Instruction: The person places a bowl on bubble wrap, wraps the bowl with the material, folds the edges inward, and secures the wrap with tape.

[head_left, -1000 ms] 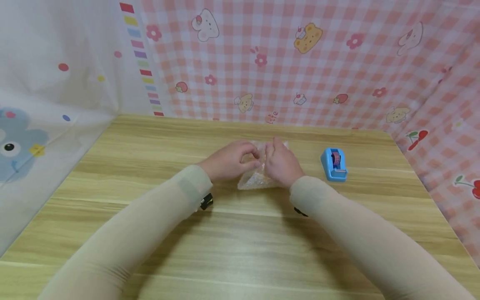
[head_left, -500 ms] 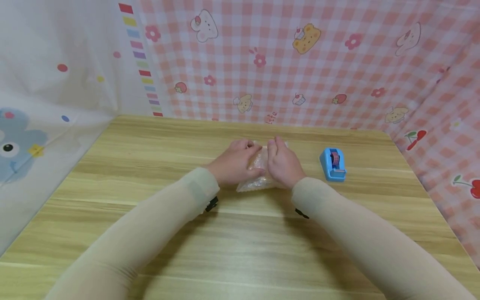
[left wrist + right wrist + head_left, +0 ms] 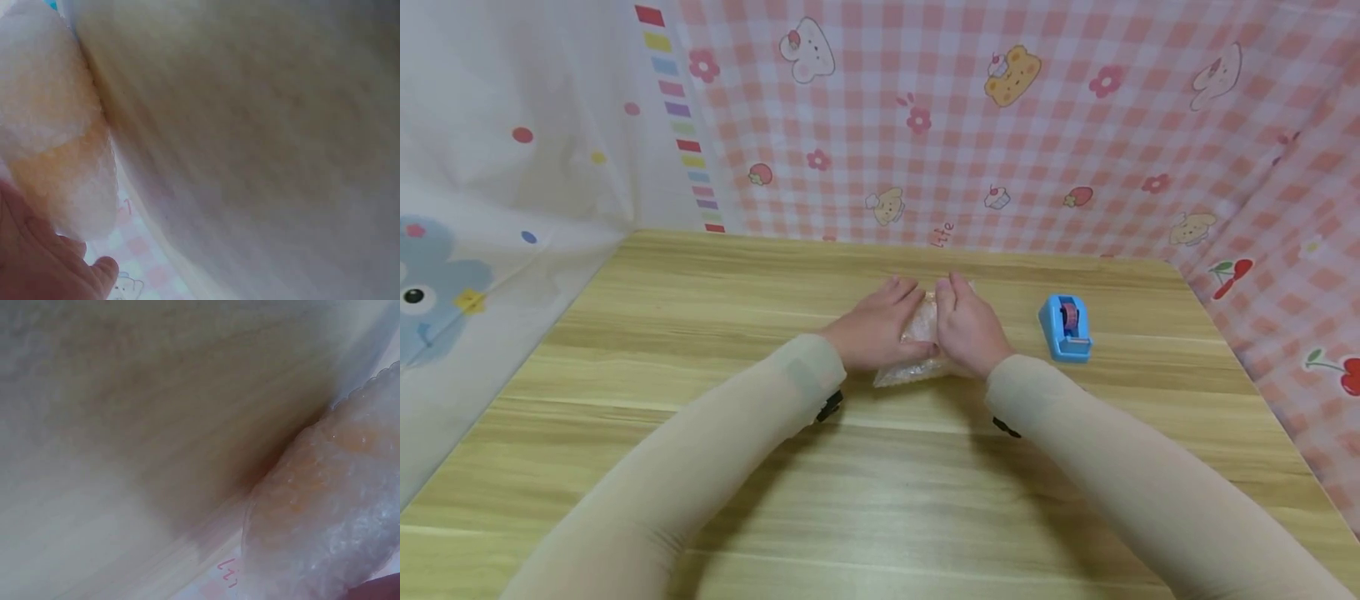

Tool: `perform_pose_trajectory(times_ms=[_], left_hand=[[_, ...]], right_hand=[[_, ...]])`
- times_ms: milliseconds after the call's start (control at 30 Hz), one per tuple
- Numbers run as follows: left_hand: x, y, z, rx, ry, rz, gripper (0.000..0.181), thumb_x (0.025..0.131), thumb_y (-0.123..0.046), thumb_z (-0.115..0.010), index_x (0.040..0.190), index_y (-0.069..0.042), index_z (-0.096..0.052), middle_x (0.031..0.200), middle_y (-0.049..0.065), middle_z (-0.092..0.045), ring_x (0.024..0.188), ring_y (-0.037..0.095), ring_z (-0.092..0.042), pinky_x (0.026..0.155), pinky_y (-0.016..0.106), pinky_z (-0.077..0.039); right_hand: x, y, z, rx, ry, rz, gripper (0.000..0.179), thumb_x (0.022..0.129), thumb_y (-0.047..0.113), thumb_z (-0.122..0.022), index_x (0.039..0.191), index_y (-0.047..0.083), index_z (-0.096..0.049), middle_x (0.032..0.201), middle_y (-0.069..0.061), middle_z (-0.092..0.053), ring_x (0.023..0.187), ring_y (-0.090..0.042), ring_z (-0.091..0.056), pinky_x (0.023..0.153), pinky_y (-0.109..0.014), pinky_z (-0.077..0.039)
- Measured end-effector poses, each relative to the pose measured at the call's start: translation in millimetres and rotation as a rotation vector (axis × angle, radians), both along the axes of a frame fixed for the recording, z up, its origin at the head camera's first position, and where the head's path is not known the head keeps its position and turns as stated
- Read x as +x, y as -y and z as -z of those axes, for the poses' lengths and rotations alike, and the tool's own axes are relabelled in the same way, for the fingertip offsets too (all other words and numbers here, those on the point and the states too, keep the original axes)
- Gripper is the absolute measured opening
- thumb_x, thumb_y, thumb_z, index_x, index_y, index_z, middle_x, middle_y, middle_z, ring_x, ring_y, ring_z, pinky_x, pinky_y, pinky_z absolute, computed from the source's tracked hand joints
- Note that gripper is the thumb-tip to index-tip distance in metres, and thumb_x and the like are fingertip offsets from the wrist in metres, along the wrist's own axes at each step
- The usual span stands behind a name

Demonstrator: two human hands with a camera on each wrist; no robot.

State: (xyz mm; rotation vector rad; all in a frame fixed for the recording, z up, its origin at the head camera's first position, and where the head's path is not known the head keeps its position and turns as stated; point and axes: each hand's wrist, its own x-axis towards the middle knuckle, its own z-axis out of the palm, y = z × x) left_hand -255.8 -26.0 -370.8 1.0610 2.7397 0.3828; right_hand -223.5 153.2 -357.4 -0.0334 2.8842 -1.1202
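A bundle of clear bubble wrap (image 3: 912,372) lies on the wooden table, partly covered by both hands. Something orange-yellow shows faintly through the layers of wrap (image 3: 53,106) in the left wrist view. My left hand (image 3: 878,330) rests over the left part of the bundle, fingers extended away from me and thumb stretched across the near part. On the other side, my right hand (image 3: 972,335) presses along the wrap with its fingers straight and together. The right wrist view shows the wrap (image 3: 319,519) close up, with only a sliver of hand at the bottom corner.
To the right of the hands stands a blue tape dispenser (image 3: 1066,329) with a roll of tape in it. A pink checked cloth (image 3: 857,108) hangs behind the table (image 3: 880,500), and a white printed cloth (image 3: 572,100) hangs at the left.
My left hand has moved right and slightly nearer, its curled fingers straightening out over the wrap. My right hand has stayed almost in place.
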Motion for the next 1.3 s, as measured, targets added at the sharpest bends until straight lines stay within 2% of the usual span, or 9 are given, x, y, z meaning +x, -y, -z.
perform_pose_trajectory(times_ms=[233, 400, 600, 867, 1067, 1300], left_hand=[[4.4, -6.6, -2.9, -0.074, -0.004, -0.027, 0.118, 0.09, -0.085, -0.05, 0.17, -0.007, -0.012, 0.179, 0.014, -0.009, 0.165, 0.037, -0.002, 0.134, 0.052, -0.011], [5.5, -8.0, -3.3, -0.091, 0.02, -0.058, 0.118, 0.088, -0.088, -0.048, 0.171, -0.012, -0.011, 0.179, 0.008, -0.008, 0.166, 0.034, 0.001, 0.133, 0.055, -0.012], [5.4, -8.9, -3.3, -0.092, 0.024, -0.062, 0.119, 0.088, -0.087, -0.049, 0.17, -0.011, -0.012, 0.179, 0.009, -0.01, 0.166, 0.035, -0.001, 0.133, 0.057, -0.013], [5.9, -11.8, -0.7, -0.117, 0.005, -0.074, 0.119, 0.088, -0.089, -0.046, 0.171, -0.012, -0.011, 0.179, 0.009, -0.009, 0.166, 0.035, 0.0, 0.133, 0.058, -0.013], [6.3, -14.1, -0.4, -0.142, -0.006, -0.087, 0.119, 0.088, -0.092, -0.038, 0.171, -0.013, -0.009, 0.18, 0.007, -0.007, 0.166, 0.035, 0.001, 0.132, 0.059, -0.012], [8.6, -16.1, -2.8, -0.151, -0.025, -0.092, 0.121, 0.086, -0.097, -0.031, 0.171, -0.013, -0.01, 0.179, 0.009, -0.009, 0.165, 0.037, 0.0, 0.131, 0.061, -0.014]], right_hand=[[-0.2, -3, 0.5, 0.011, 0.025, -0.043, 0.078, 0.112, 0.056, -0.011, 0.168, 0.001, -0.015, 0.174, -0.02, -0.021, 0.162, -0.037, -0.022, 0.133, -0.05, -0.017], [-0.4, -4, 1.9, 0.048, 0.047, -0.098, 0.077, 0.113, 0.053, -0.014, 0.168, -0.001, -0.01, 0.176, -0.022, -0.014, 0.164, -0.038, -0.007, 0.134, -0.051, -0.009], [-0.8, -7, 3.4, 0.09, 0.087, -0.126, 0.079, 0.113, 0.054, -0.013, 0.168, -0.002, -0.003, 0.178, -0.018, -0.003, 0.164, -0.039, 0.006, 0.134, -0.053, -0.003], [1.3, -11, 3.0, 0.093, 0.114, -0.163, 0.077, 0.113, 0.051, -0.013, 0.168, -0.002, 0.0, 0.177, -0.021, 0.0, 0.163, -0.042, 0.01, 0.132, -0.057, -0.005], [3.4, -12, 1.7, 0.084, 0.111, -0.205, 0.075, 0.114, 0.047, -0.012, 0.166, -0.006, 0.001, 0.176, -0.025, 0.0, 0.162, -0.047, 0.009, 0.132, -0.059, -0.003], [4.4, -18, -2.7, 0.032, 0.158, -0.207, 0.075, 0.114, 0.049, -0.012, 0.167, -0.001, 0.004, 0.176, -0.02, 0.004, 0.163, -0.039, 0.013, 0.132, -0.058, 0.002]])
